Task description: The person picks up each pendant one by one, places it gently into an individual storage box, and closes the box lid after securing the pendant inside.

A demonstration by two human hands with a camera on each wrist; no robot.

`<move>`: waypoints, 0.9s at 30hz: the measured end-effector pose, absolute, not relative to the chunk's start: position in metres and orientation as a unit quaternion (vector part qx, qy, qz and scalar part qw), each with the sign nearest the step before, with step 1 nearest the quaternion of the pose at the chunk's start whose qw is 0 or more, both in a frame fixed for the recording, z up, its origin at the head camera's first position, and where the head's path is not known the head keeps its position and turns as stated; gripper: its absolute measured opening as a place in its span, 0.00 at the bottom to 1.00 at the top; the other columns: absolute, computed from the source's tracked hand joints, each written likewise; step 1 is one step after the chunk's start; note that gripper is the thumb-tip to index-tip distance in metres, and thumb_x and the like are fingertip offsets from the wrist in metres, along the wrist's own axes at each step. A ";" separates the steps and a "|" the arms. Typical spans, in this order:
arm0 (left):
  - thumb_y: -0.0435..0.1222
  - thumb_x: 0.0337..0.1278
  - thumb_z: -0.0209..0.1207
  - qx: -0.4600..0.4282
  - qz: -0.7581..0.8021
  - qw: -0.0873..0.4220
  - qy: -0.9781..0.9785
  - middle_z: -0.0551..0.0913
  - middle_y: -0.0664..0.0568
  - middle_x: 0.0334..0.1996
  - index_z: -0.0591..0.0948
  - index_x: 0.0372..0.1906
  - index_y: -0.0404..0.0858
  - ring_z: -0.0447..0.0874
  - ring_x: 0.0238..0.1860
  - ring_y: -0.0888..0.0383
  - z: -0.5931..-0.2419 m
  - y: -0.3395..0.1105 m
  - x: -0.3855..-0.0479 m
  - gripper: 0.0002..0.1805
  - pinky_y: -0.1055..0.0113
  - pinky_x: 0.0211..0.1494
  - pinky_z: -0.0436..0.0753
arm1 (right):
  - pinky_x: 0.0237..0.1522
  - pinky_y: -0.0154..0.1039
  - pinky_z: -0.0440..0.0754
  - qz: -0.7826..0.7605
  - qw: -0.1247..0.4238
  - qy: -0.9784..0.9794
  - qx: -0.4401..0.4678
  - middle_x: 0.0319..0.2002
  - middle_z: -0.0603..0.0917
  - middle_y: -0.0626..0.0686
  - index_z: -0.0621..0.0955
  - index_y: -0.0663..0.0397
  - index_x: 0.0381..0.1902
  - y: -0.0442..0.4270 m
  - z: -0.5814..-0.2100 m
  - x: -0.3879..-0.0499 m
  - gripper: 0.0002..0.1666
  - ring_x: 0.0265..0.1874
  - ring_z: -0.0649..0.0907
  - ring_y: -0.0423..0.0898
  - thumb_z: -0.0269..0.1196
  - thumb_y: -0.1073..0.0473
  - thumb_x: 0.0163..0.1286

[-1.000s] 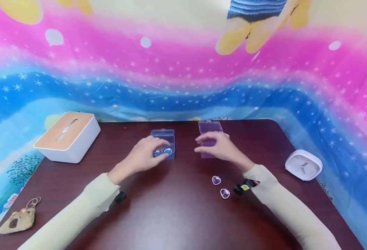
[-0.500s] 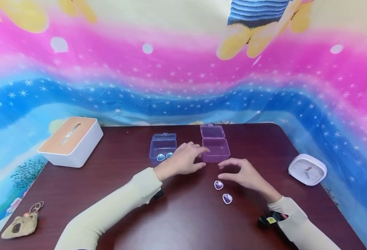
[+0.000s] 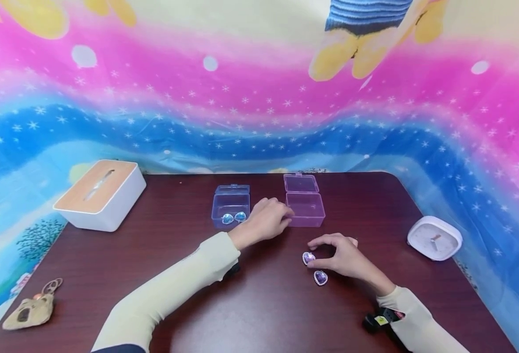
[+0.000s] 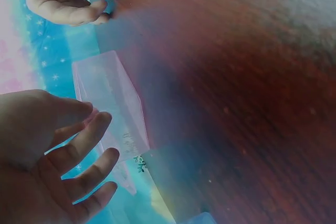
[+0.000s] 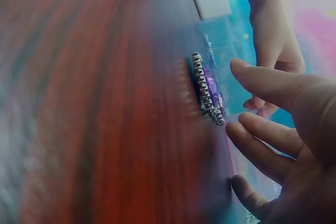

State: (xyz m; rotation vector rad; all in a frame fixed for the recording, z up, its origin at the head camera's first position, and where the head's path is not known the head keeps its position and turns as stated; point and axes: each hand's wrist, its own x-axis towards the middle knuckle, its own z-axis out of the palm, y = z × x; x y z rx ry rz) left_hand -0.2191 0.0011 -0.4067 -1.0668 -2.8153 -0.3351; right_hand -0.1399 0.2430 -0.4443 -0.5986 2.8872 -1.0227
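Note:
My left hand (image 3: 266, 219) is at the left side of a clear purple box (image 3: 305, 211), whose lid stands open at the back. Thumb and index finger pinch the box's edge in the left wrist view. My right hand (image 3: 342, 255) hovers over a purple heart-shaped gem (image 3: 307, 258) with a pearly rim. Its thumb and fingers are spread to either side of that gem, apart from it in the right wrist view (image 5: 210, 90). A second purple heart gem (image 3: 321, 278) lies just nearer. Left of the left hand, an open blue box (image 3: 230, 202) holds two blue gems (image 3: 234, 217).
A white tissue box (image 3: 105, 196) with a wooden top stands at the back left. A white clock (image 3: 434, 238) is at the right edge. A tan pouch keychain (image 3: 31, 311) lies at the front left. A patterned cloth hangs behind the table (image 3: 250, 304).
My left hand has moved right from the blue box to the purple box and now pinches its edge. My right hand has come from the purple box toward me, over the purple gems.

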 end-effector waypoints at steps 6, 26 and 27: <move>0.42 0.70 0.62 -0.354 -0.102 0.057 -0.928 0.93 0.59 0.42 0.92 0.48 0.51 0.89 0.43 0.55 -0.407 0.003 -0.221 0.10 0.59 0.44 0.81 | 0.51 0.53 0.56 -0.324 0.024 0.928 -0.181 0.41 0.89 0.39 0.90 0.40 0.46 0.240 -0.447 -0.137 0.25 0.49 0.79 0.48 0.82 0.45 0.49; 0.40 0.71 0.61 -0.360 -0.103 0.058 -0.925 0.93 0.59 0.42 0.91 0.49 0.51 0.90 0.43 0.55 -0.405 0.000 -0.221 0.11 0.60 0.41 0.81 | 0.48 0.52 0.56 -0.257 0.029 0.947 -0.189 0.29 0.83 0.34 0.89 0.34 0.35 0.229 -0.440 -0.139 0.15 0.42 0.75 0.43 0.82 0.49 0.49; 0.40 0.71 0.61 -0.361 -0.104 0.059 -0.925 0.93 0.58 0.42 0.91 0.48 0.51 0.90 0.42 0.55 -0.405 0.000 -0.221 0.11 0.60 0.40 0.80 | 0.48 0.53 0.56 -0.253 0.028 0.948 -0.192 0.29 0.84 0.34 0.88 0.34 0.35 0.229 -0.439 -0.139 0.15 0.42 0.75 0.43 0.82 0.49 0.50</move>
